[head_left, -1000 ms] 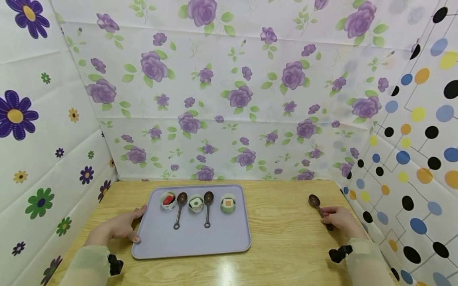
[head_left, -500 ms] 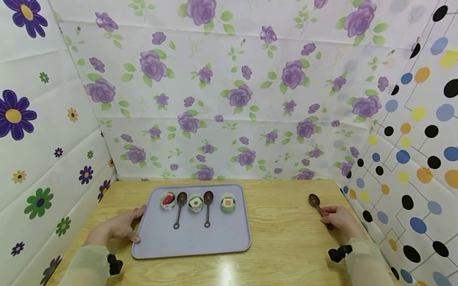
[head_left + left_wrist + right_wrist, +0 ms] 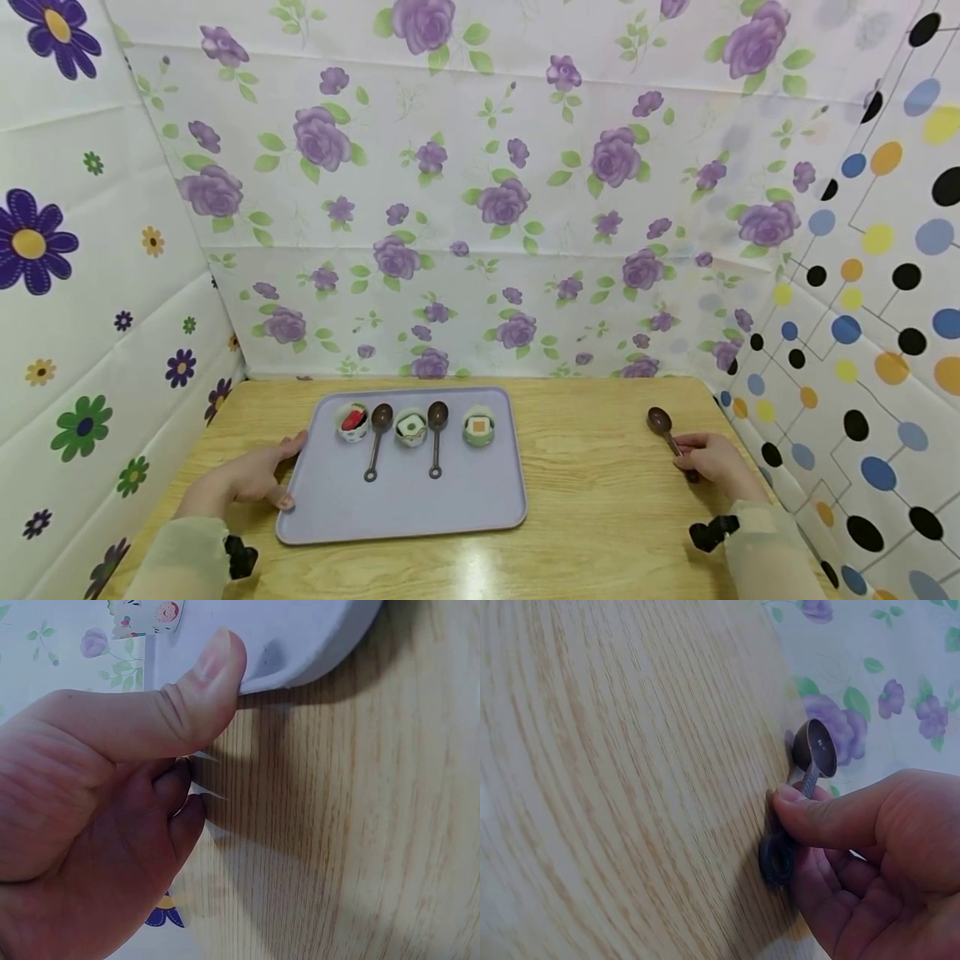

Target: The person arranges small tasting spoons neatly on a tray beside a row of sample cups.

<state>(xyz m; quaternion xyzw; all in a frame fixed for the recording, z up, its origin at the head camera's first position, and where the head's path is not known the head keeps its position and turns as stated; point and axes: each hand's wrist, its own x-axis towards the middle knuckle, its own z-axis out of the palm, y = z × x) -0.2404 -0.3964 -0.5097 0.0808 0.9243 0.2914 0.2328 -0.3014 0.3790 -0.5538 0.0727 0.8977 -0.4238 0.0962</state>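
Note:
In the head view my left hand [image 3: 251, 477] lies against the left edge of a lavender tray [image 3: 397, 512], its thumb and a fingertip touching the rim apart from each other. The left wrist view shows the thumb [image 3: 217, 667] at the tray's rim. At the right of the table, my right hand [image 3: 716, 462] pinches the handle of a brown measuring spoon [image 3: 659, 420]. In the right wrist view, the spoon's round bowl [image 3: 821, 750] stands beyond the fingers, and a ring ends its handle. Two similar spoons, a left one [image 3: 382, 417] and a right one [image 3: 437, 414], lie on the tray.
Along the tray's back sit three small cups: one with red and dark contents [image 3: 352, 422], one with a white and green piece [image 3: 411, 427], one green with an orange square [image 3: 478, 427]. Patterned cloths enclose the wooden table [image 3: 592, 467] at the back and both sides.

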